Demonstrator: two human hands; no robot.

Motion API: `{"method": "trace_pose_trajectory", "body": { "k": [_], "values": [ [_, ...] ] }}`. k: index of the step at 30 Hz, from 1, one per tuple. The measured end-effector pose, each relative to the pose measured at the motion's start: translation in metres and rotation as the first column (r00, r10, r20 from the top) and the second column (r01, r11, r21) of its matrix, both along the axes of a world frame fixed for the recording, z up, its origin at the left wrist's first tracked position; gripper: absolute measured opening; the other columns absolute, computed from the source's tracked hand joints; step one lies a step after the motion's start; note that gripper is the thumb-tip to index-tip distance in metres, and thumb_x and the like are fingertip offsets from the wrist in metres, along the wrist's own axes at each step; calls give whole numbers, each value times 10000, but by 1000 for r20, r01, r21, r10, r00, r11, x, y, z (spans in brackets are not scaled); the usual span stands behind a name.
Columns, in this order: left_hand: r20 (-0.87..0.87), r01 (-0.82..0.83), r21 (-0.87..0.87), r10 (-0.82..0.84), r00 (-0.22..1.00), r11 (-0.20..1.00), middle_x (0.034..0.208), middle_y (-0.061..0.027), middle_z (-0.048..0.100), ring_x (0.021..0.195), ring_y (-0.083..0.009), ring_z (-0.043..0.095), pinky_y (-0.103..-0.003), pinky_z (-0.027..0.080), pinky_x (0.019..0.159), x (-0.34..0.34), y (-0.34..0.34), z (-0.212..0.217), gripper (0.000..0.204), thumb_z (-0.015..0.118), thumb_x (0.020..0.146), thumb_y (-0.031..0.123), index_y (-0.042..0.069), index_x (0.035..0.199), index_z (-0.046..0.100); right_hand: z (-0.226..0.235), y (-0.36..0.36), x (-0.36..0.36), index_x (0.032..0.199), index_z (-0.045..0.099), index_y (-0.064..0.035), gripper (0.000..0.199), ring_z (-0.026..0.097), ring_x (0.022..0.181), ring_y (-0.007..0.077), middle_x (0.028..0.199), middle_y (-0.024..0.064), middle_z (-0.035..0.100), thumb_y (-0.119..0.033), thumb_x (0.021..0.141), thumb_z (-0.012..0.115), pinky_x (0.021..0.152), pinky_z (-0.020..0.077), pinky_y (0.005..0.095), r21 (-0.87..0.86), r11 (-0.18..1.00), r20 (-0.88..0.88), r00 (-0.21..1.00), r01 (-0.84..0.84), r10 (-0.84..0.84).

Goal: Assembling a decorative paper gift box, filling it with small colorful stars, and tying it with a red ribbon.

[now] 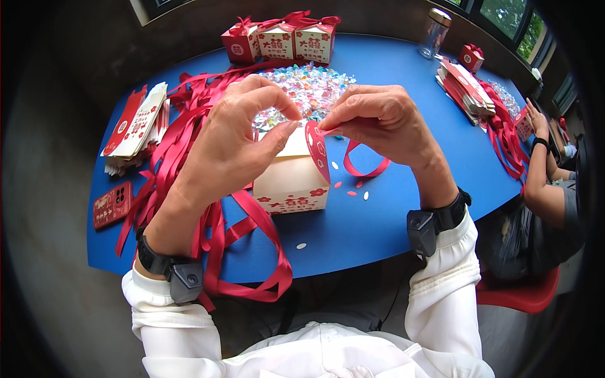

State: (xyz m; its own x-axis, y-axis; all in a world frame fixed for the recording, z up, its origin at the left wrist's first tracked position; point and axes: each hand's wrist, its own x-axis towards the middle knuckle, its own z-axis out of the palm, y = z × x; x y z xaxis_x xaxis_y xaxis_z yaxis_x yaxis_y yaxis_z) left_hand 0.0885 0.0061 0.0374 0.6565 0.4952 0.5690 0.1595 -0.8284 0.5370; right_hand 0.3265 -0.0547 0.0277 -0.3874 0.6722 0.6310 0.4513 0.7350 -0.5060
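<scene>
Holding both hands over the cream gift box (291,183), I see it standing on the blue counter (353,233) directly below and between them, near the front edge. Its longer side runs roughly left to right, and its top is not yet closed.

Relation that matters: the red top flap (318,151) stands up from the box's right upper edge, tilted, running from the fingertips down toward the box's front right corner. It lies nearer my right hand, on that hand's inner side.

Hand states:
1. Right hand (381,123): thumb and forefinger are pinched together on the upper end of the red flap. The other fingers are curled and carry nothing I can make out.
2. Left hand (236,145): curved over the box's left side, forefinger arched, thumb stretched toward the flap's top. Its thumb tip is at the cream inner panel of the box; I cannot tell whether it presses there or only touches.

The two hands nearly meet at the flap's top, fingertips just apart.

A loop of red ribbon (365,165) lies on the counter just right of the box, under my right hand. A large tangle of red ribbons (189,126) spreads beneath my left forearm. A heap of wrapped sweets (309,85) lies just behind the box.
</scene>
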Motion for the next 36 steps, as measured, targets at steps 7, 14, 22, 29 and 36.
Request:
{"method": "trace_pose_trajectory", "body": {
  "k": [7, 14, 22, 29, 36],
  "values": [
    [-78, 48, 9, -47, 996, 999, 1069, -120, 642, 1102, -278, 574, -394, 444, 967, 0, 2, -7, 141, 761, 812, 107, 39, 932, 729, -6, 2, -5, 951, 758, -82, 123, 707, 797, 221, 865, 60, 711, -74, 831, 736, 698, 569, 317, 128, 991, 70, 997, -48, 39],
    [-78, 67, -8, -67, 995, 998, 1081, -106, 649, 1093, -271, 577, -392, 433, 978, -2, 4, -8, 169, 796, 794, 130, 58, 938, 742, -10, 5, -5, 956, 754, -97, 123, 695, 854, 224, 893, 52, 712, -102, 839, 718, 732, 564, 336, 266, 964, 132, 991, -8, -28],
    [-58, 61, -3, -61, 996, 998, 1011, -79, 672, 1056, -250, 592, -384, 436, 964, 1, 4, -9, 145, 798, 801, 147, 58, 909, 756, -9, 3, -8, 961, 745, -137, 165, 687, 865, 230, 916, 37, 710, -86, 805, 728, 741, 580, 354, 406, 912, 184, 973, 57, -143],
    [-53, 43, -29, -45, 998, 999, 968, -64, 697, 1011, -229, 618, -381, 449, 947, 4, 5, -12, 112, 786, 811, 142, 55, 878, 763, -15, 6, -7, 993, 727, -165, 253, 684, 861, 216, 913, 21, 698, -67, 761, 761, 735, 589, 345, 480, 876, 227, 958, 45, -173],
    [-15, 53, -97, -55, 998, 994, 1005, -72, 707, 1023, -226, 630, -367, 454, 957, 6, 6, -15, 117, 783, 778, 143, 55, 851, 756, -15, 5, -8, 1002, 697, -121, 232, 669, 878, 233, 913, 43, 687, -159, 787, 775, 772, 553, 354, 455, 890, 247, 955, 36, -165]
  ]
}}
